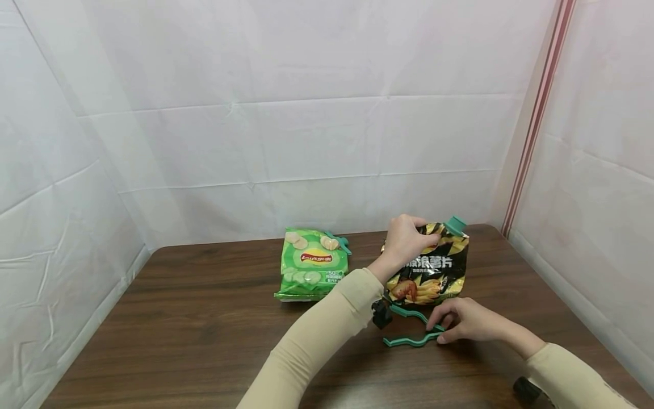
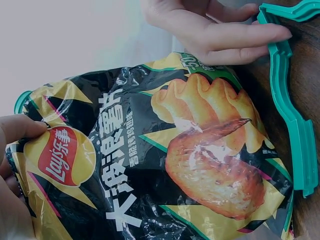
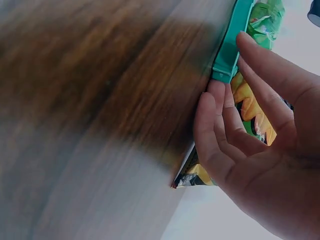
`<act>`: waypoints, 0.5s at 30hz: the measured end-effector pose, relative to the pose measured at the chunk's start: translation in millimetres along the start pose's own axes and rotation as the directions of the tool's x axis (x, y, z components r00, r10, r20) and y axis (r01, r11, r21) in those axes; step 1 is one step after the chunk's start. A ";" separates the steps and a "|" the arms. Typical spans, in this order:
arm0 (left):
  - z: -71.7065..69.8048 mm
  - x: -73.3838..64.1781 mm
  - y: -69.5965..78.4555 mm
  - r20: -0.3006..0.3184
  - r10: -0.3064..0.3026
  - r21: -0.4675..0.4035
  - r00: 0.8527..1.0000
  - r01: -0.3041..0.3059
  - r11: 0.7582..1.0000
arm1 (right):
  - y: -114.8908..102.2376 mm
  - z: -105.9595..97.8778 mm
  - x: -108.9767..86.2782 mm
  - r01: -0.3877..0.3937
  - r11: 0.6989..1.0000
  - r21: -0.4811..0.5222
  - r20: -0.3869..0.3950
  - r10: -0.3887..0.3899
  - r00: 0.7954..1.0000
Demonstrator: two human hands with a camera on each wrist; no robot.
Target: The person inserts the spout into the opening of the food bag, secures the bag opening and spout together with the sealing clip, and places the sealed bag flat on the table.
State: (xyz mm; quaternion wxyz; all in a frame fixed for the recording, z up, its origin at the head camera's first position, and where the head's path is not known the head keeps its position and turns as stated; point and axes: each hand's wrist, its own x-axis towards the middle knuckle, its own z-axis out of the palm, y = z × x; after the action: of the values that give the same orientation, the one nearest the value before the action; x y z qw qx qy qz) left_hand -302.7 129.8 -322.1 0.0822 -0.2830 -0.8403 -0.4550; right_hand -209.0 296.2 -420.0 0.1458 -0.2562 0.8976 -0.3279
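A black and gold bag of potato chips [image 1: 443,262] stands on the table at the right, its top pinched by my left hand [image 1: 406,238]. In the left wrist view the thumb presses near the round logo of the chip bag [image 2: 150,150]. A teal piece [image 1: 455,225] shows at the bag's top right corner. In front of the bag lies a green bag clip [image 1: 409,342], its two arms spread apart and pointing left. My right hand [image 1: 467,321] holds the joined end of this clip between thumb and fingers. The right wrist view shows the thumb against the clip [image 3: 231,50].
A green bag of chips [image 1: 311,267] sits left of the black one, with a teal clip [image 1: 343,242] behind its upper right corner. White cloth walls [image 1: 306,142] enclose the brown wooden table [image 1: 204,329] at the back and sides.
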 end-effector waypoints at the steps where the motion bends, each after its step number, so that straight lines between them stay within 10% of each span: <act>1: 0.0 0.1 -0.2 0.001 0.003 -0.003 1.000 -0.003 1.000 | 0.4 0.1 0.2 0.001 1.000 -0.015 -0.004 -0.001 1.000; 15: 1.2 0.6 -1.3 -0.002 0.013 -0.003 1.000 -0.013 1.000 | 1.8 -0.9 0.7 0.126 0.988 -0.093 -0.071 -0.133 0.989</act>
State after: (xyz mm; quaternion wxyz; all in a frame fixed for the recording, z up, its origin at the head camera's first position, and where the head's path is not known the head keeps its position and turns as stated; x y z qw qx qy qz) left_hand -303.7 130.5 -323.5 0.0856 -0.2880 -0.8377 -0.4561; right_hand -210.6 297.5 -420.5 0.0780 -0.3075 0.8976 -0.3062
